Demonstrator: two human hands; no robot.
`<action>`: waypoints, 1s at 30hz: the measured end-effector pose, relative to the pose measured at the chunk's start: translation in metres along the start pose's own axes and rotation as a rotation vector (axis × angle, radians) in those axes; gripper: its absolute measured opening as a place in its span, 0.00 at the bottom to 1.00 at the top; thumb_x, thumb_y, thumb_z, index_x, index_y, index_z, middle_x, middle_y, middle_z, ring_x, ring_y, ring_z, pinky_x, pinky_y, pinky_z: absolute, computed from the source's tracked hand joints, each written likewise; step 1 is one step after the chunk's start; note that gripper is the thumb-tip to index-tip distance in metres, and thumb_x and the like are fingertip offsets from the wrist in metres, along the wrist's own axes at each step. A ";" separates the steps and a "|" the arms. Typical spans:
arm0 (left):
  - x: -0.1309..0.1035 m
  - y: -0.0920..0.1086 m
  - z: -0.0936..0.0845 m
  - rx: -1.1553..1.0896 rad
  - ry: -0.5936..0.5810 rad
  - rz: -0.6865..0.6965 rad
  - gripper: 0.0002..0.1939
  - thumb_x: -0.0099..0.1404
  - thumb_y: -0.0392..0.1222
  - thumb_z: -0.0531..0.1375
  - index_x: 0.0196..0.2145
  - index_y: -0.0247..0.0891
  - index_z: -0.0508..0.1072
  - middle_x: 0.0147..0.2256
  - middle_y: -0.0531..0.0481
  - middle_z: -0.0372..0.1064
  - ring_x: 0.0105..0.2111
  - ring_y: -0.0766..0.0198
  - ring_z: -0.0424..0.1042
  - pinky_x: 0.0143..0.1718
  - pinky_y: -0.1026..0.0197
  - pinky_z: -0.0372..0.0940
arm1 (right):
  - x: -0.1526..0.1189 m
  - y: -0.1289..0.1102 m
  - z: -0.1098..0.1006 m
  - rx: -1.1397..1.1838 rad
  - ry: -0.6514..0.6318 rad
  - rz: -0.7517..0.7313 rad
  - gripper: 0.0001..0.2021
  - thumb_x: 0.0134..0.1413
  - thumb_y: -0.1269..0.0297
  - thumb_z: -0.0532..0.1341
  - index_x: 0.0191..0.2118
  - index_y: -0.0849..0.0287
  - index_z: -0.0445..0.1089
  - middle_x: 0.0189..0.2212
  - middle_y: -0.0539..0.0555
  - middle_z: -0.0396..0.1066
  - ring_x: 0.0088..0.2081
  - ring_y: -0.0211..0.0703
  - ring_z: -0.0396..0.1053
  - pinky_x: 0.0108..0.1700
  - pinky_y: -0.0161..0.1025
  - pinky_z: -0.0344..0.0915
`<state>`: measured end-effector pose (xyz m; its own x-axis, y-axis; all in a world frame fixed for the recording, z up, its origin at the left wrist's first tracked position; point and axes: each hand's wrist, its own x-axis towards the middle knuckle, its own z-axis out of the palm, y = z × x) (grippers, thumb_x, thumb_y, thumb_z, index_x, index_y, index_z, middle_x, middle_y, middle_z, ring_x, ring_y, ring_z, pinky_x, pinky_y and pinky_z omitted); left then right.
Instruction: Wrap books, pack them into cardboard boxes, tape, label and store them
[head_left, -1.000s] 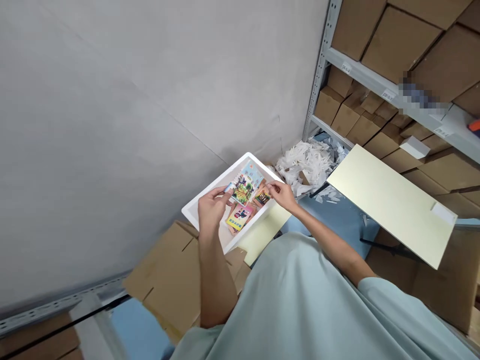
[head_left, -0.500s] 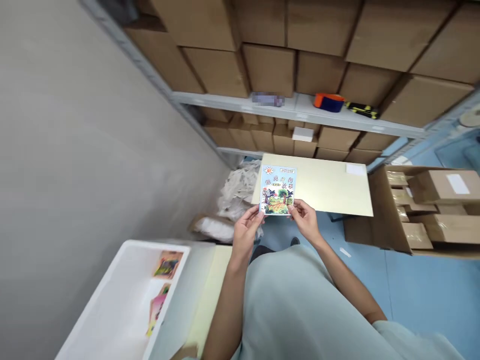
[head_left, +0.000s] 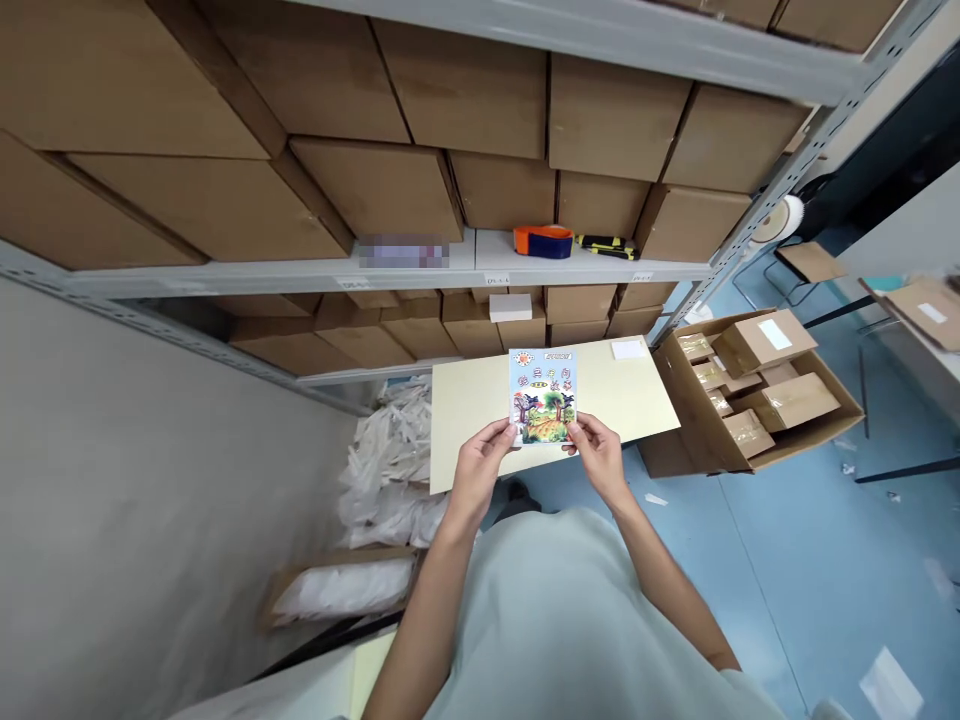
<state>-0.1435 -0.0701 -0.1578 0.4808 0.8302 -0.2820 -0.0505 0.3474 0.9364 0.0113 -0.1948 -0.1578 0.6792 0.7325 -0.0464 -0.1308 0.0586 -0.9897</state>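
Note:
A small light-blue picture book (head_left: 544, 398) with painted trees on its cover is held up by its lower corners. My left hand (head_left: 484, 462) pinches the lower left corner, thumb on the front. At the lower right corner, my right hand (head_left: 598, 455) grips it the same way, its other fingers behind. Beneath and beyond the book lies a pale yellow tabletop (head_left: 622, 395), with a white slip of paper (head_left: 628, 349) near its far right corner.
Grey metal shelving (head_left: 300, 280) full of cardboard boxes stands ahead. An orange and navy band (head_left: 543, 241) and black-yellow cutters (head_left: 607, 246) lie on it. An open carton of smaller boxes (head_left: 847, 420) is at right. White plastic bags (head_left: 390, 460) heap up left of the table.
My view has swung to the right, so the white bin at lower left has gone out of sight. Both hands still hold the book, now squarely over the table.

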 end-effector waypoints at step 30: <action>0.084 0.041 -0.073 -0.108 -0.075 -0.042 0.36 0.54 0.69 0.78 0.46 0.34 0.88 0.43 0.38 0.86 0.42 0.51 0.85 0.49 0.53 0.79 | 0.087 -0.014 0.115 -0.029 -0.090 0.031 0.27 0.58 0.38 0.74 0.50 0.57 0.83 0.48 0.57 0.87 0.45 0.55 0.86 0.49 0.49 0.84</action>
<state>-0.1687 0.0454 -0.1582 0.5487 0.7801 -0.3006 -0.1207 0.4298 0.8948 -0.0114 -0.0537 -0.1324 0.6071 0.7919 -0.0657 -0.1284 0.0162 -0.9916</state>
